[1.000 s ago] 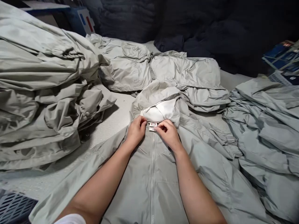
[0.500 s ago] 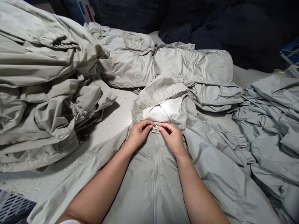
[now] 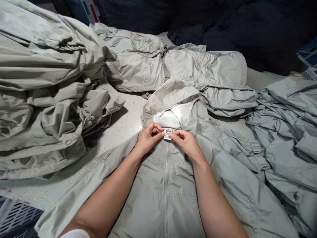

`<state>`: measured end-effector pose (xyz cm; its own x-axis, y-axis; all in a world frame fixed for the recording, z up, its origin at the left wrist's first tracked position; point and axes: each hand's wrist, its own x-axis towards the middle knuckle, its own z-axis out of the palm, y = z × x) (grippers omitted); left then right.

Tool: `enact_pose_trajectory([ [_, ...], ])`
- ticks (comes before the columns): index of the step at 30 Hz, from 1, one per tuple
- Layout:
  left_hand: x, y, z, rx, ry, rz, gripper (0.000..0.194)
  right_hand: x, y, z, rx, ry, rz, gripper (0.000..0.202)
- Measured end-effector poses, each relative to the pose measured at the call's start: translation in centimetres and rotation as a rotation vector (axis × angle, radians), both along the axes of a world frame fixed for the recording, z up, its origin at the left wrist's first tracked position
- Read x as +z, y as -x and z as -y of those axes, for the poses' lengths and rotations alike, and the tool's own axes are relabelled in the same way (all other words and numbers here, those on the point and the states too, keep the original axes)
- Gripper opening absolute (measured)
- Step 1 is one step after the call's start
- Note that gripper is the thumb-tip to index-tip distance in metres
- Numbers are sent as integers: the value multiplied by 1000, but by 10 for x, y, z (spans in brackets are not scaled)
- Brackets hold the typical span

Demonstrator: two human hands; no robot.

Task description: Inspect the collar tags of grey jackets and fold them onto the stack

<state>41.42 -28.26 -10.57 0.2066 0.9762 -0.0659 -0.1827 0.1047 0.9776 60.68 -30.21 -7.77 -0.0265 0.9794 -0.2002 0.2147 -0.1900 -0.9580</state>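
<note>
A light grey hooded jacket lies front up before me, its zipper running down the middle. Its hood spreads away from me and shows a white lining. At the collar, a small printed neck label sits between my hands. My left hand pinches the collar at the label's left edge, thumb against fingers. On the other side my right hand pinches the collar at the right edge in the same way. The fabric inside each pinch is mostly hidden by the fingers.
A tall heap of grey jackets rises on the left. Folded grey jackets lie at the back of the white table. More grey garments are piled at right. A plastic crate stands at lower left, dark fabric behind.
Both hands have shifted slightly, the right one a little outward. More of the label's upper part now shows between the fingers. The jacket's collar is still held.
</note>
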Motion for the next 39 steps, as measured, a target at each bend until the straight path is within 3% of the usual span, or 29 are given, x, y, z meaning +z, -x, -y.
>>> enact_pose_trajectory([
  [7, -1, 0, 0, -88, -17, -28, 36, -3, -8, -3, 69, -19, -55, 38],
  [12, -2, -1, 3, 67, -335, -438, 3, -2, -6, -3, 13, -25, -85, 32],
  [16, -5, -1, 7, 78, -555, -743, 10, -1, -4, -2, -39, -17, -82, 30],
  [23, -7, -2, 9, 19, -654, -985, 29, -1, 0, -2, -56, -74, -59, 29],
  [29, -3, 1, 8, 41, -684, -986, 18, -2, 7, 0, -137, -258, 117, 29],
  [34, 11, 6, 11, 2, -856, -778, 20, 8, 12, 3, -158, -511, 329, 24],
  [39, 21, 9, 16, 28, -900, -693, 35, 19, 12, 8, -57, -485, 474, 20],
])
